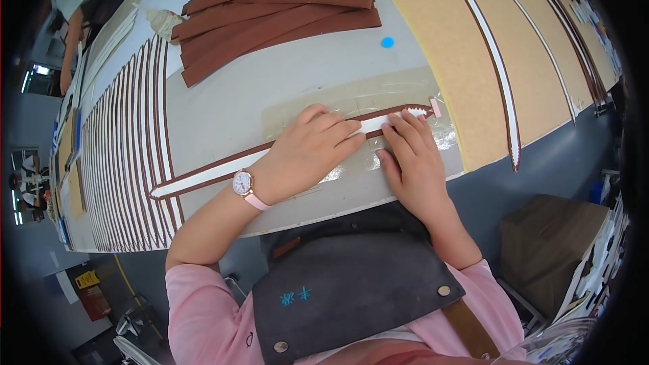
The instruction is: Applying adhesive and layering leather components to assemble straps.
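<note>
A long strap (215, 176) with a white middle, brown edges and pointed ends lies slantwise along the near part of the grey work board. My left hand (307, 149), with a watch (243, 183) on its wrist, rests across the strap. Its fingers are bent and somewhat apart, the tips on the white face. Near the strap's right end, my right hand (416, 165) lies with fingers stretched over it and thumb apart. Jagged white edging shows at that end, next to a small pink piece (436, 108). Part of the strap is hidden under my hands.
Brown strips (277, 13) are heaped at the back. Several similar straps (128, 155) lie in a row at the left. Another strap (497, 57) lies on the tan board (439, 27) at the right. A blue disc (387, 42) sits behind my hands. Another person's arm (71, 54) shows far left.
</note>
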Tool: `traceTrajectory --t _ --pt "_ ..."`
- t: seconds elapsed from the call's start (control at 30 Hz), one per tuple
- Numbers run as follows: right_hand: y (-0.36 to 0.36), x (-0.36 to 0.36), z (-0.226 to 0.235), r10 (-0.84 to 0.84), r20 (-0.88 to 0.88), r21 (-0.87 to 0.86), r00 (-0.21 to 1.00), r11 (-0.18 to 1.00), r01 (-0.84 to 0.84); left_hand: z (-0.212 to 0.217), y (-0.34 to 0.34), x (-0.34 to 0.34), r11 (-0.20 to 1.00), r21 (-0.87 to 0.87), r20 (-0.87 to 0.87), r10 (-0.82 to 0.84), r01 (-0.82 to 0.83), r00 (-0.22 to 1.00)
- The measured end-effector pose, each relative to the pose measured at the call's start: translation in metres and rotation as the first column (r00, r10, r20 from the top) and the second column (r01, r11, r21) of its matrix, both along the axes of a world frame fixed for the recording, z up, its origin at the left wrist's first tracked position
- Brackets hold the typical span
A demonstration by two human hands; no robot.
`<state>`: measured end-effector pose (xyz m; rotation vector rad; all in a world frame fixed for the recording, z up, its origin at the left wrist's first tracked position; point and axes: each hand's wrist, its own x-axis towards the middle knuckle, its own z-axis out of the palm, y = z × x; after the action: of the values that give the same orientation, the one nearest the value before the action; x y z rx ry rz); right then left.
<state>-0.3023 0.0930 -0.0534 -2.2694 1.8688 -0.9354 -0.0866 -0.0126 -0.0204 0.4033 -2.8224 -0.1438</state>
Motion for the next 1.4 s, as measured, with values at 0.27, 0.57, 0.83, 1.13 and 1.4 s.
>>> traceTrajectory --t 0.27,0.57,0.83,1.13,1.4 --pt "0.0 -0.001 0.0 0.002 0.008 0.009 1.0 1.0 -0.002 0.001 -0.014 0.006 0.994 -0.01 0.033 -0.113 0.113 0.993" --pt "0.0 -0.002 0.0 0.003 0.02 0.004 1.0 1.0 -0.003 0.007 -0.019 0.003 0.983 -0.059 0.105 -0.169 0.176 0.98" --pt "0.001 -0.003 0.0 0.012 0.004 0.002 1.0 1.0 -0.012 0.015 -0.022 0.0 0.98 -0.05 0.162 -0.182 0.192 0.97" --pt "0.001 -0.003 0.0 0.013 0.023 -0.007 1.0 1.0 -0.013 0.021 -0.01 0.0 0.995 0.067 0.244 -0.091 0.077 0.966" --pt "0.018 -0.022 -0.001 -0.13 -0.012 -0.045 0.991 0.991 0.13 0.016 -0.009 0.003 0.997 0.043 0.219 -0.07 0.062 0.973"
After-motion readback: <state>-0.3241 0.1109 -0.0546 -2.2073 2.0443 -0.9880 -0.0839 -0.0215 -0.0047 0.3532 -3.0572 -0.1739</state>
